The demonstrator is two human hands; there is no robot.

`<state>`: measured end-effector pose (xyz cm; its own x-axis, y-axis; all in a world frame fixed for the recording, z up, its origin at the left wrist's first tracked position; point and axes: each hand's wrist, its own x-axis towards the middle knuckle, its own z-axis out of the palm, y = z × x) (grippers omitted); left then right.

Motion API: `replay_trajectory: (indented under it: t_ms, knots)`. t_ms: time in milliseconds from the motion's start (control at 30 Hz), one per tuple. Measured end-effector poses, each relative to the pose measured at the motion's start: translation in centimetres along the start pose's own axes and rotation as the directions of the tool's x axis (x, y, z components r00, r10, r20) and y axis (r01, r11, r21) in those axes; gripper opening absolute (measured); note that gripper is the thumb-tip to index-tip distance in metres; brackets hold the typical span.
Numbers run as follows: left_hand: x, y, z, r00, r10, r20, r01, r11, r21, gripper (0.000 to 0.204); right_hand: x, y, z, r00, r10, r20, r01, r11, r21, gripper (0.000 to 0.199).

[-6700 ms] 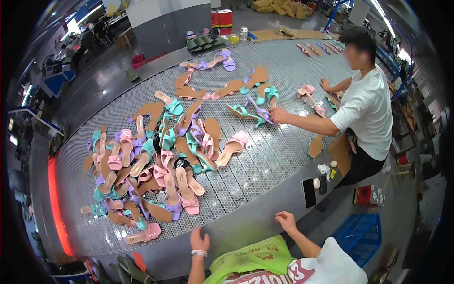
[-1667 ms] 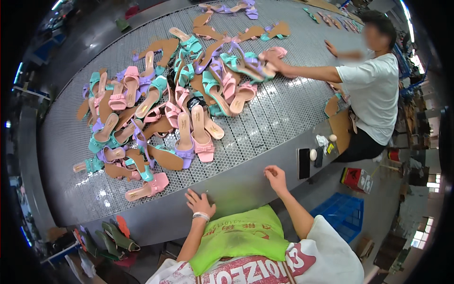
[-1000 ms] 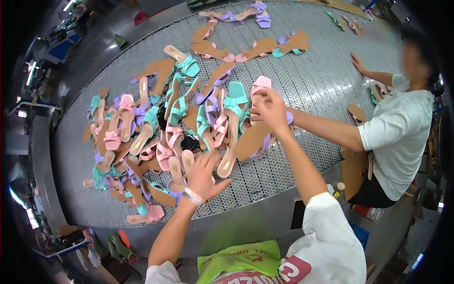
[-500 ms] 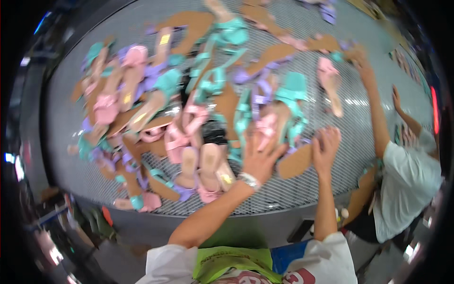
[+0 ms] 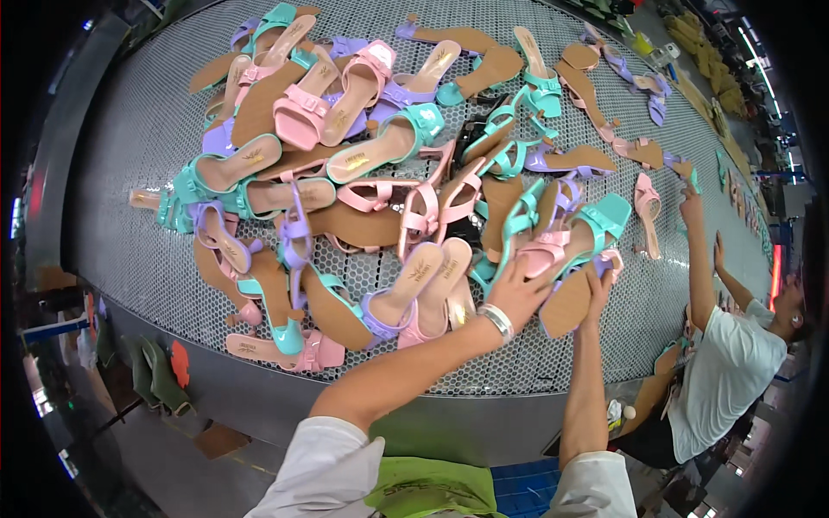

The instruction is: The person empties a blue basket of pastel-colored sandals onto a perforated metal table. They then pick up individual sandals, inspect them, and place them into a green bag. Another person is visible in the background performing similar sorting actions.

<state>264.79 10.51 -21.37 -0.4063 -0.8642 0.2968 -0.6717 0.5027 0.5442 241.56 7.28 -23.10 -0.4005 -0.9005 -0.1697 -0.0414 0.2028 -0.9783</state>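
A heap of heeled sandals in pink, turquoise and purple covers the perforated metal table. My left hand (image 5: 520,298), with a white band at its wrist, has its fingers curled at a pink sandal (image 5: 546,251) on the heap's near right side; some fingertips are hidden. Just right of it, my right hand (image 5: 596,296) grips the edge of a purple sandal (image 5: 566,304) whose tan sole faces up. A turquoise sandal (image 5: 607,216) lies right behind both hands. Nearest on my left is a pair of insoles-up sandals, one of them purple (image 5: 402,293).
The perforated table (image 5: 484,371) has a curved-looking front edge before me. A single pink sandal (image 5: 646,216) lies apart at the right. Beyond it, a co-worker in a white shirt (image 5: 734,380) reaches over the table toward a turquoise and purple sandal.
My right hand has moved from beside the tan-soled sandal onto its edge and closed there. My left hand's spread fingers have curled at the pink sandal. The whole view has shifted.
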Motion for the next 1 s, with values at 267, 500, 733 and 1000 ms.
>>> replay_trajectory:
  t_ms: [267,500,733,1000]
  knots:
    - [-8.0,-10.5,-10.3,0.999,0.019,0.046,-0.023,0.995,0.095,0.053,-9.7,-1.6,16.0,0.995,0.080,0.067,-0.082,0.996,0.040,0.074]
    - [-20.0,-23.5,-26.0,0.939,-0.132,0.318,-0.011,0.912,0.410,0.037,-22.5,0.1,36.4,0.957,0.075,0.279,-0.020,0.981,-0.194,0.092]
    - [-36.6,-24.7,-44.7,0.604,-0.795,0.065,0.644,0.534,0.548,0.058,-27.6,-3.3,41.5,0.475,0.304,0.826,-0.457,0.887,-0.064,0.067]
    - [-49.4,-4.4,-29.8,0.586,-0.786,-0.199,0.810,0.578,0.101,0.021,-25.7,0.8,16.6,0.598,0.292,0.747,-0.198,0.956,-0.216,0.021]
